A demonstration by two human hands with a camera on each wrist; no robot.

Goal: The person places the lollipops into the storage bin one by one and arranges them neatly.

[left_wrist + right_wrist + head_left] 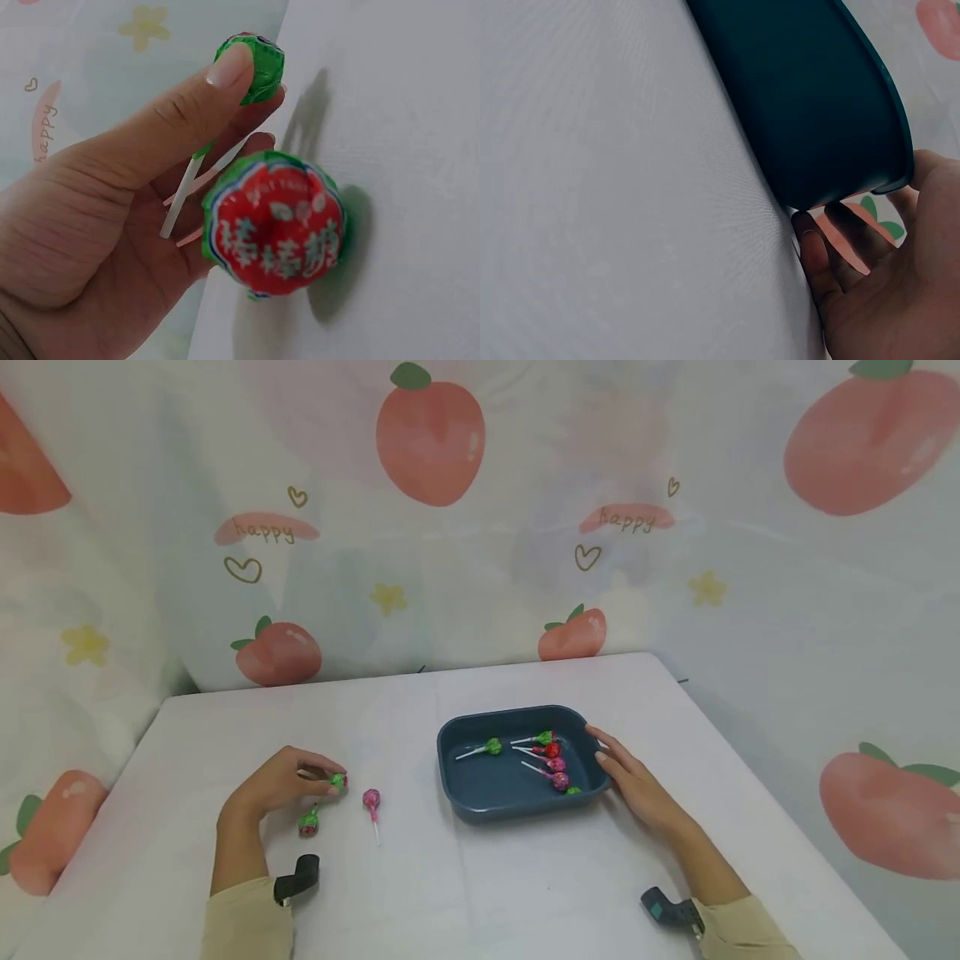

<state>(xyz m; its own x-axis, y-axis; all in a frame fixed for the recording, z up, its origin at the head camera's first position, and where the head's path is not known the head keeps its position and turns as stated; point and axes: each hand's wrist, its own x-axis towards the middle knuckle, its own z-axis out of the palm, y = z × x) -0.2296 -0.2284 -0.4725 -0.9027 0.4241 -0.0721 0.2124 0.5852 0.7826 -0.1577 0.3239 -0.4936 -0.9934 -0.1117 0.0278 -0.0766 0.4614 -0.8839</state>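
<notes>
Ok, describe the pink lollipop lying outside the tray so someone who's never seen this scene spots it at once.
On the white table, look between the dark blue tray and the person's left hand. The pink lollipop lies there, its stick towards the person. Its wrapper sets it apart: the loose neighbour and the pinched lollipop are green.

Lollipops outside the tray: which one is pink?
The pink lollipop lying right of the left hand; the held lollipop and third lollipop are green and red.
</notes>
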